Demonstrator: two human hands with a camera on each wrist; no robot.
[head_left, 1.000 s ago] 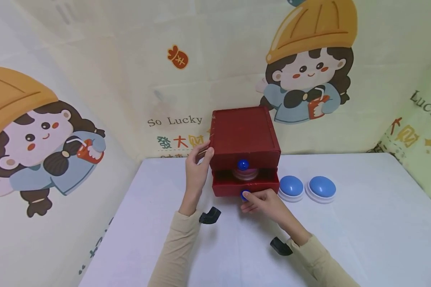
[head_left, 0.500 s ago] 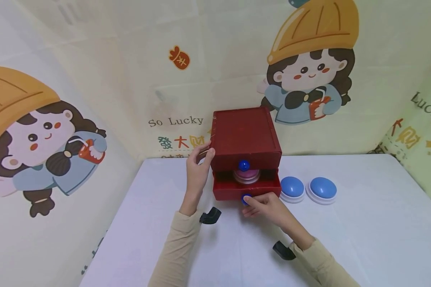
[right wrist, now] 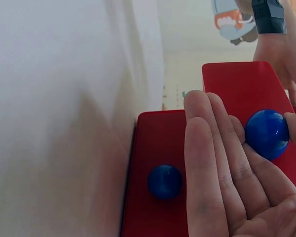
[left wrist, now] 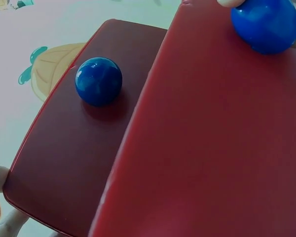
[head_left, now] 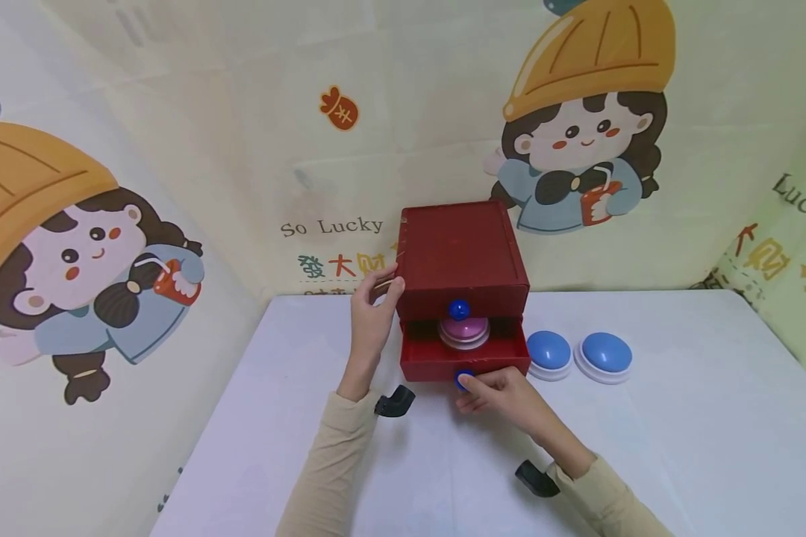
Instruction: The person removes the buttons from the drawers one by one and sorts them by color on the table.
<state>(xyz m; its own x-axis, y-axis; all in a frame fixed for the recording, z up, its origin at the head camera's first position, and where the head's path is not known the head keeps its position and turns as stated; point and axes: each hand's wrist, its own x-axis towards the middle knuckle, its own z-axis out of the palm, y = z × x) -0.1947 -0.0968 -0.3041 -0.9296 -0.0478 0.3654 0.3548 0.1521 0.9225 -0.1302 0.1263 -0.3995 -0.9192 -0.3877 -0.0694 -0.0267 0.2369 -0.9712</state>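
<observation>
A small red two-drawer box [head_left: 462, 242] stands on the table. Its lower drawer [head_left: 430, 370] is pulled partway out, and a pink push button [head_left: 464, 329] on a white base sits inside. My right hand [head_left: 504, 395] pinches that drawer's round blue knob [right wrist: 266, 134] between thumb and fingers; the other fingers extend past it in the right wrist view. My left hand [head_left: 371, 321] rests against the box's left side, thumb near the front edge. The upper drawer is closed, and its blue knob [left wrist: 98, 81] is untouched.
Two blue push buttons on white bases stand right of the box, one nearer [head_left: 548, 350] and one farther right [head_left: 607, 353]. Behind the white table [head_left: 295, 350] hangs a cartoon-printed cloth [head_left: 410, 134]. Each wrist carries a black camera mount [head_left: 395, 401].
My right hand has drawn the lower drawer farther out toward me, and more of the pink button now shows. My left hand stays against the box.
</observation>
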